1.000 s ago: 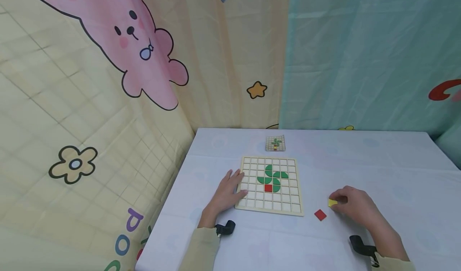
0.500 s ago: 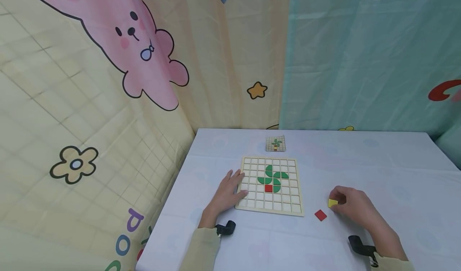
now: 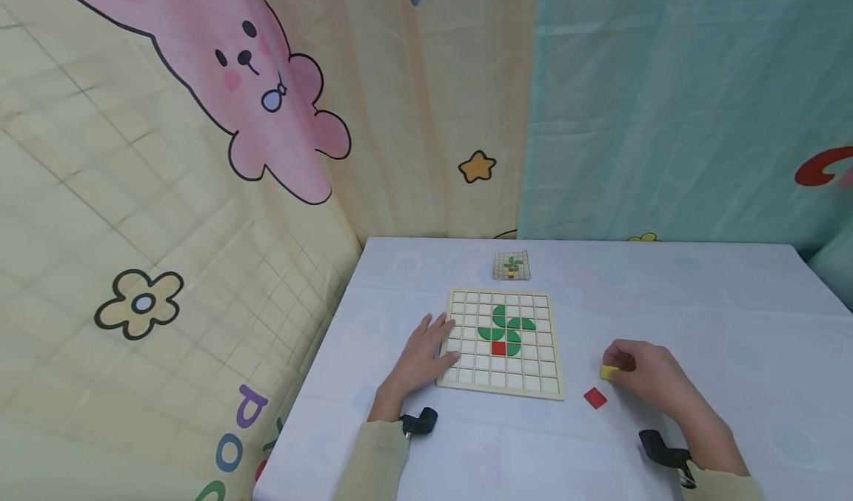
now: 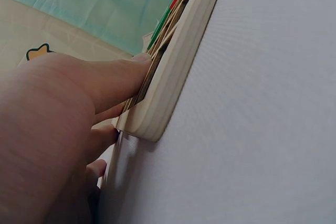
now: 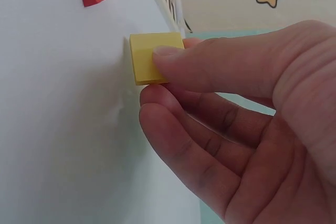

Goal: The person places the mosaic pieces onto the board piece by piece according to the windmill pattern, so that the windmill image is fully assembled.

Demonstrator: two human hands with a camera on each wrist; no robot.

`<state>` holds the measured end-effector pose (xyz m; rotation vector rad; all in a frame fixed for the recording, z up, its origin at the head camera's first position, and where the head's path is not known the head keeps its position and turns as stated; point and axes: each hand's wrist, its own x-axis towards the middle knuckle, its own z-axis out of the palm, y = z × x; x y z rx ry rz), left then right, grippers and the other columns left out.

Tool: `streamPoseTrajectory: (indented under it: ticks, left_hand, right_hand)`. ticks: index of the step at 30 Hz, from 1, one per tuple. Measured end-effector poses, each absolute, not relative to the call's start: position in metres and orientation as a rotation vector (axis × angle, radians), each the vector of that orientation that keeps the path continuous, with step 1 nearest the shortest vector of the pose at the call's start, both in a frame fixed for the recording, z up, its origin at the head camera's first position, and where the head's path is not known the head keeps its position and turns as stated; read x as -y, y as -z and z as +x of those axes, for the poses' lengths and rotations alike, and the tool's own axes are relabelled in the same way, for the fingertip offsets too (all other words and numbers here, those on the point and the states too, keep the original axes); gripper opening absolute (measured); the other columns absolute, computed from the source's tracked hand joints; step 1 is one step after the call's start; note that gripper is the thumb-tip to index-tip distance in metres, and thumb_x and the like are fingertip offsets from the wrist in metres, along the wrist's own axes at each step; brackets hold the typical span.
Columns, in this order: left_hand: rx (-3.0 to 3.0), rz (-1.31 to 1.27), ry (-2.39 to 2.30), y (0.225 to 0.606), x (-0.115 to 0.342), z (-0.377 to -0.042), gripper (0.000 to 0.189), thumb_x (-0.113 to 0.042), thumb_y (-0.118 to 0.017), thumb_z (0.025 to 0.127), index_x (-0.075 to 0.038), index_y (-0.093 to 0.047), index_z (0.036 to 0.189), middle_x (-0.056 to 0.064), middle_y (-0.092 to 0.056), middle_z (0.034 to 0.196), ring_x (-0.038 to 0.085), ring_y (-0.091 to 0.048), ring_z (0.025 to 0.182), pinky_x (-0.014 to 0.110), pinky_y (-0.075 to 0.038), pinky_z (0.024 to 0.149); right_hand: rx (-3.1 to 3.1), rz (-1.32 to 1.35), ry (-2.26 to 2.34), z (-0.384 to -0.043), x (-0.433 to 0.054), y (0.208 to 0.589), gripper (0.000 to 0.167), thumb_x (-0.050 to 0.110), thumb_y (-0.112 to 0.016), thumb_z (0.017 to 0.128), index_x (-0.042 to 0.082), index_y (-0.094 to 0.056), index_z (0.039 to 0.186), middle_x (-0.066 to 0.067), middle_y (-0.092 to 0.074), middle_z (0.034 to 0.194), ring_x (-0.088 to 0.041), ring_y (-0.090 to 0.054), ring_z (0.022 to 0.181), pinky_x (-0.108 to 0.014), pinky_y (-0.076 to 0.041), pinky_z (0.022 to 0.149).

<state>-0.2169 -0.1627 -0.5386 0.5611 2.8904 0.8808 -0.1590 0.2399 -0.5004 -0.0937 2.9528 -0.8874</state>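
A yellow square tile (image 5: 143,59) is pinched between the thumb and fingers of my right hand (image 3: 648,377), just above the table right of the board. On the table beside that hand lies a red square tile (image 3: 595,397). My left hand (image 3: 417,357) rests at the left edge of the wooden grid board (image 3: 466,377), its thumb on the rim in the left wrist view. In the board's cells sit several green rounded pieces (image 3: 513,343) forming a pinwheel, and one red square (image 3: 498,348) below its centre.
Behind the board lies a small pattern card (image 3: 511,266) with a matching green, red and yellow design. The white-covered table (image 3: 720,294) meets printed cloth hangings (image 3: 426,116) at its back and left.
My right hand has shifted slightly to the left and up with the yellow tile. The left hand keeps its place on the board.
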Motion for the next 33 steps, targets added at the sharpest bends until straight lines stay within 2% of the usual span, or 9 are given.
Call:
streamPoseTrajectory:
  ticks: [6,14,33]
  left_hand:
    - [-2.913,0.558,-0.812,0.541,0.162,-0.218,0.064,-0.042,-0.056,0.101,-0.018,-0.037,0.157,0.001,-0.024,0.166,0.028,-0.006,0.154,0.051,-0.014,0.122]
    - [-2.911,0.583,-0.827,0.540,0.163,-0.217,0.060,-0.041,-0.056,0.102,-0.021,-0.041,0.156,0.004,-0.025,0.165,0.032,-0.007,0.154,0.053,-0.014,0.121]
    - [-2.893,0.578,-0.831,0.539,0.164,-0.216,0.060,-0.043,-0.053,0.103,-0.024,-0.038,0.157,0.002,-0.022,0.166,0.028,-0.004,0.154,0.051,-0.013,0.121]
  right_hand:
    - [-2.944,-0.099,0.898,-0.163,-0.231,0.499,0.019,0.001,-0.081,0.080,0.014,-0.069,0.088,0.000,-0.065,0.084,-0.022,-0.057,0.081,-0.040,-0.055,0.073]
    - [-2.910,-0.147,0.932,-0.167,-0.218,0.491,0.016,0.002,-0.079,0.082,0.012,-0.070,0.091,0.000,-0.064,0.085,-0.022,-0.057,0.081,-0.038,-0.055,0.071]
    - [-2.885,-0.283,0.987,-0.176,-0.170,0.487,0.018,0.000,-0.078,0.084,0.015,-0.071,0.092,0.004,-0.063,0.083,-0.019,-0.056,0.081,-0.035,-0.053,0.073]
